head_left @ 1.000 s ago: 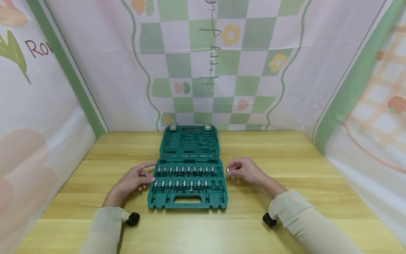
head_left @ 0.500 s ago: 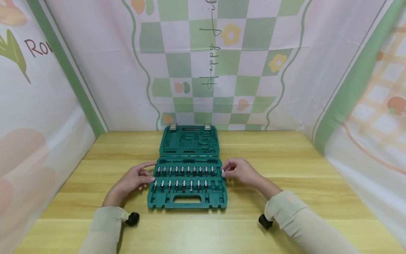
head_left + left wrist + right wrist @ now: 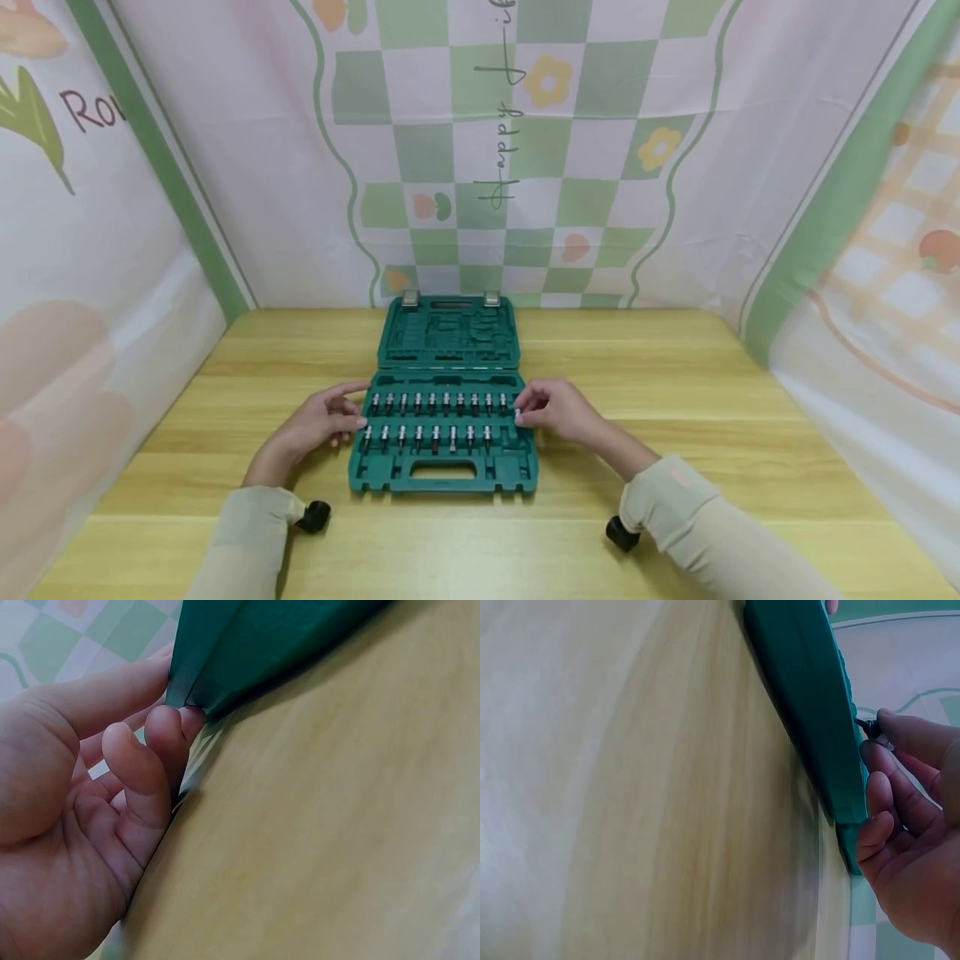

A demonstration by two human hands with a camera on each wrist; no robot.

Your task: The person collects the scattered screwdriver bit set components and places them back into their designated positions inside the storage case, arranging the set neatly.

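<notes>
In the head view, a green plastic case [image 3: 450,421] lies unfolded on the table, with two rows of bit sockets [image 3: 446,404] in its near half. My right hand [image 3: 562,410] pinches one bit socket [image 3: 517,412] over the right end of the back row. In the right wrist view, the dark tip of that bit socket [image 3: 871,729] points at the case's edge from between thumb and forefinger. My left hand [image 3: 321,421] holds the case's left edge, thumb on the rim; in the left wrist view, curled fingertips [image 3: 165,727] touch its corner.
The case's lid [image 3: 450,333] lies back, its moulded recesses facing up and two metal latches [image 3: 491,298] at its far edge. A handle cutout is at the near edge. Wooden table [image 3: 465,542] surrounds the case; a patterned cloth [image 3: 517,150] hangs behind.
My right hand has moved left with the bit socket, from beside the case to over the right end of its back row. The left hand has stayed on the case's left edge.
</notes>
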